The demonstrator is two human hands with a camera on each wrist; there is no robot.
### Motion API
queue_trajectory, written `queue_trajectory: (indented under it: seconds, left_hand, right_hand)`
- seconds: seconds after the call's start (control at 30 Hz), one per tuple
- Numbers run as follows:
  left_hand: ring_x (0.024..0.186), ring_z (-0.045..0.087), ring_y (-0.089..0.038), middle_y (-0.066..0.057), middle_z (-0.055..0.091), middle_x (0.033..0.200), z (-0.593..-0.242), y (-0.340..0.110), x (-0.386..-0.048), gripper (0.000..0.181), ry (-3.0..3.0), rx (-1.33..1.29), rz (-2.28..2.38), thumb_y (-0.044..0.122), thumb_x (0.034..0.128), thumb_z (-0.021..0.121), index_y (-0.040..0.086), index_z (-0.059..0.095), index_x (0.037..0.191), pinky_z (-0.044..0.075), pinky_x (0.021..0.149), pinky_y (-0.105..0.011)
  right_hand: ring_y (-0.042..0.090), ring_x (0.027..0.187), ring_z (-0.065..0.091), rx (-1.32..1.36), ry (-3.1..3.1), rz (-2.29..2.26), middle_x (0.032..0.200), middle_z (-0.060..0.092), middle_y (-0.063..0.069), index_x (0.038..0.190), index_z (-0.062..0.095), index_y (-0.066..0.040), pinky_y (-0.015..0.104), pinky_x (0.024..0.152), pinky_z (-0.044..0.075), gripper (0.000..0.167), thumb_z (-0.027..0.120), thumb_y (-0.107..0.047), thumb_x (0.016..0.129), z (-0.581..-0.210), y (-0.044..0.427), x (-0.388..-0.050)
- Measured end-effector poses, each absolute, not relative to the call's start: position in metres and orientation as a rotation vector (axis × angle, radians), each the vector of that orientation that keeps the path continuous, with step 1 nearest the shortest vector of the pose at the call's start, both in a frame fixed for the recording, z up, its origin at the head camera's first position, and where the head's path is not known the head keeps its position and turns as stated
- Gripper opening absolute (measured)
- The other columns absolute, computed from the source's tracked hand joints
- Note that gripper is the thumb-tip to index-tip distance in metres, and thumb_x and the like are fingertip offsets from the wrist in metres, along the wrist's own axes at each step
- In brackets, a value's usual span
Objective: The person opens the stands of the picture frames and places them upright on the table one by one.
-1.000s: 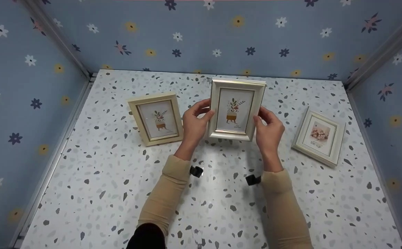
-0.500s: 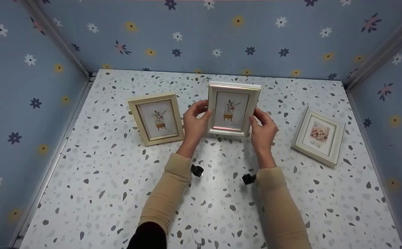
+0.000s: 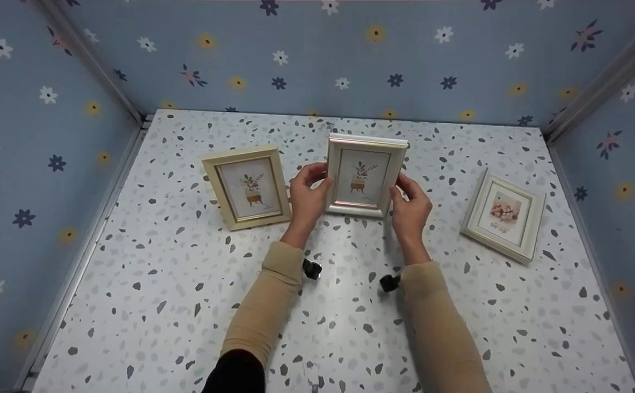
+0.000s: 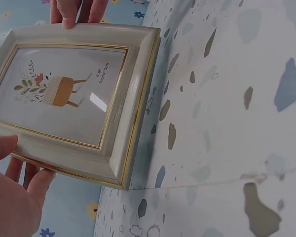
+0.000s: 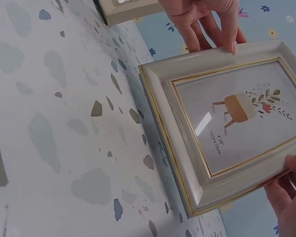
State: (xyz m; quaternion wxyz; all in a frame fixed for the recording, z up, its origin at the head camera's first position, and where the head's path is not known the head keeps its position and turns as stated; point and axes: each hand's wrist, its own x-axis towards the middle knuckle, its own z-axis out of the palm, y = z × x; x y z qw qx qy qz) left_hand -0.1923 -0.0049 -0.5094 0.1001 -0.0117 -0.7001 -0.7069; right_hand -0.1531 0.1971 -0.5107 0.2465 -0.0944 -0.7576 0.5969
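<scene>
Between my hands stands a silvery-white picture frame [image 3: 362, 177], tilted back, with a potted-plant print behind its glass. My left hand [image 3: 307, 196] grips its left side, thumb on the front and fingers behind. On the opposite side, my right hand [image 3: 411, 210] holds it the same way. In the left wrist view the picture frame [image 4: 126, 113] has its lower edge close to the table; whether they touch I cannot tell. Left of my left hand, a cream picture frame [image 3: 219, 188] with a similar print stands upright, leaning back.
A third picture frame [image 3: 533, 218], with a pink flower print, lies face up at the right. The speckled white table [image 3: 344, 316] is bounded by blue flowered panels [image 3: 317, 60] at the back and both sides.
Both hands have moved the silvery-white frame slightly left and lower, and it tilts back more. The cream frame and the frame at the right have stayed put.
</scene>
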Motion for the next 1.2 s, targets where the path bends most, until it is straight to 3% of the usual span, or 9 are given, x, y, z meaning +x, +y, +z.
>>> queue_trajectory:
  seconds: [0.23,0.53,0.87,0.93,1.1,1.2]
  left_hand:
    - [0.108,0.062,-0.013,0.001,0.067,0.113,-0.5131,-0.0052,-0.1937,0.025,-2.114,0.016,-2.062,0.007,0.0909,0.073,0.012,0.067,0.115,0.052,0.091,-0.029]
    - [0.110,0.060,-0.015,-0.003,0.065,0.113,-0.5147,-0.0050,-0.1929,0.027,-2.098,0.013,-2.095,0.004,0.0903,0.073,0.010,0.065,0.115,0.051,0.093,-0.026]
    - [0.111,0.061,-0.017,-0.006,0.065,0.113,-0.5173,-0.0050,-0.1928,0.028,-2.083,0.023,-2.106,0.002,0.0889,0.074,0.007,0.063,0.115,0.048,0.099,-0.036]
    - [0.111,0.060,-0.016,-0.006,0.065,0.113,-0.5177,-0.0050,-0.1923,0.028,-2.079,0.028,-2.113,0.002,0.0888,0.074,0.007,0.063,0.115,0.048,0.100,-0.035]
    - [0.113,0.059,-0.016,-0.006,0.065,0.113,-0.5185,-0.0054,-0.1906,0.029,-2.066,0.039,-2.128,0.003,0.0882,0.075,0.008,0.064,0.115,0.046,0.102,-0.039]
    - [0.114,0.059,-0.017,-0.006,0.065,0.115,-0.5187,-0.0054,-0.1883,0.031,-2.079,0.026,-2.120,0.005,0.0881,0.075,0.008,0.063,0.116,0.044,0.104,-0.041]
  right_hand:
    - [0.016,0.116,0.062,-0.245,-2.094,1.590,0.121,0.069,0.005,0.123,0.070,-0.008,0.039,0.099,0.050,0.029,0.068,-0.007,0.095,-0.5142,0.1967,-0.1539]
    - [0.014,0.119,0.060,-0.234,-2.141,1.618,0.126,0.067,0.005,0.127,0.067,-0.010,0.032,0.098,0.049,0.031,0.067,-0.009,0.096,-0.5139,0.1982,-0.1534]
    - [0.016,0.116,0.061,-0.196,-2.111,1.632,0.125,0.067,0.007,0.128,0.067,-0.009,0.030,0.096,0.051,0.033,0.067,-0.007,0.096,-0.5148,0.1996,-0.1526]
    - [0.017,0.114,0.063,-0.212,-2.118,1.648,0.125,0.067,0.006,0.129,0.067,-0.010,0.027,0.090,0.052,0.033,0.067,-0.008,0.096,-0.5142,0.1998,-0.1516]
    - [0.025,0.108,0.066,-0.241,-2.121,1.701,0.125,0.066,0.005,0.129,0.067,-0.014,0.023,0.062,0.052,0.033,0.068,-0.012,0.096,-0.5124,0.2016,-0.1485]
    - [0.026,0.108,0.066,-0.238,-2.112,1.710,0.125,0.066,0.005,0.129,0.067,-0.012,0.028,0.061,0.053,0.033,0.068,-0.012,0.096,-0.5118,0.2041,-0.1469]
